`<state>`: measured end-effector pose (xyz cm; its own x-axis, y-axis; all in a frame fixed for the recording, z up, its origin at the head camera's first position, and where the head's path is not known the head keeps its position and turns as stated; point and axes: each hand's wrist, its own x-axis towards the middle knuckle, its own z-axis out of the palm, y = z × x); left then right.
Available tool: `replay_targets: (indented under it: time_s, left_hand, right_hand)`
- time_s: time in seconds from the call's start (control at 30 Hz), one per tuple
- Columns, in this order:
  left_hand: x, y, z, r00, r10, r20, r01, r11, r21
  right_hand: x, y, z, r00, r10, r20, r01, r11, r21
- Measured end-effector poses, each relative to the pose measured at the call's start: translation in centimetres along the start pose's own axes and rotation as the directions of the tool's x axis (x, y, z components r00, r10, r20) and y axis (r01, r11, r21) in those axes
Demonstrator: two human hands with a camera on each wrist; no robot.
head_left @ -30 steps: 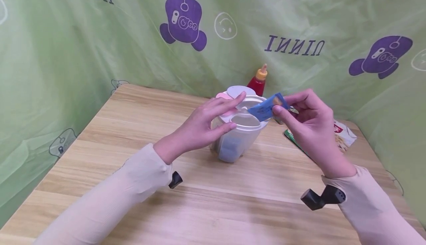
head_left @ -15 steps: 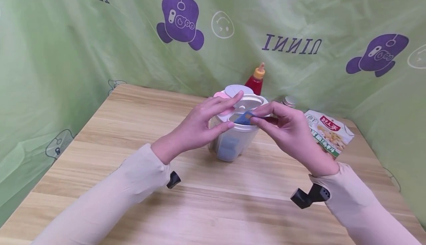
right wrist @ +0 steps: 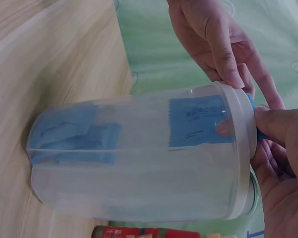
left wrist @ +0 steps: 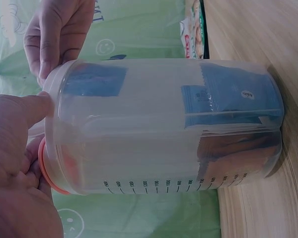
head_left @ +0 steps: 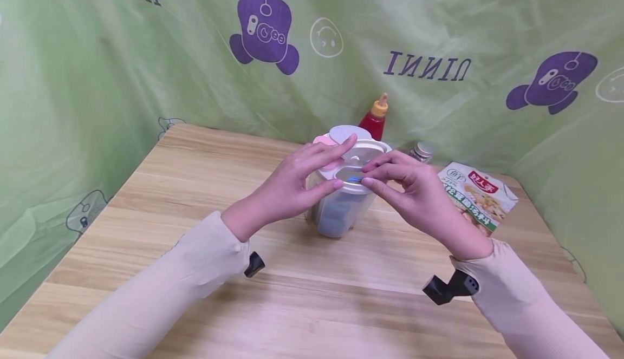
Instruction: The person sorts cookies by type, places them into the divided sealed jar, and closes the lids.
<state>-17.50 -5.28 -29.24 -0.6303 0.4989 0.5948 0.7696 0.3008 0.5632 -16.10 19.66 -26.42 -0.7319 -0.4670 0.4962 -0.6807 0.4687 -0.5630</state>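
A translucent storage container (head_left: 336, 215) with a sectioned lid stands upright on the table. One lid flap (head_left: 364, 152) is raised. My right hand (head_left: 414, 188) pinches the top end of a blue sachet (right wrist: 196, 121), most of which hangs inside the container below the opening. My left hand (head_left: 292, 183) rests on the lid, its thumb touching the rim and its index finger stretched near the raised flap. Several blue sachets (left wrist: 238, 96) lie at the bottom of one compartment. Brown packets (left wrist: 238, 153) lie in the neighbouring one.
A red squeeze bottle (head_left: 374, 123) with a yellow cap stands behind the container. To the right are a small jar (head_left: 422, 150) with a metal lid and a white-and-green printed food bag (head_left: 480, 191). A green printed curtain (head_left: 195, 66) hangs behind the wooden table (head_left: 292, 305).
My right hand has moved left and down to the opening, lowering the blue sachet from above the rim until most of it is inside. My left hand has kept its place on the lid.
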Motion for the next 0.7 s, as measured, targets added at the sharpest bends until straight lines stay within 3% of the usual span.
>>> replay_targets:
  time_s: [0.33, 0.7]
  left_hand:
    - [-0.01, 0.03, -0.10, 1.000, -0.010, 0.010, 0.010, 1.000, -0.001]
    - [-0.07, -0.04, -0.10, 1.000, -0.009, 0.013, 0.009, 1.000, 0.002]
  right_hand:
    - [-0.28, -0.01, -0.25, 0.999, 0.009, 0.044, -0.007, 0.999, -0.053]
    - [-0.57, 0.18, -0.26, 0.999, -0.019, 0.039, 0.019, 1.000, -0.012]
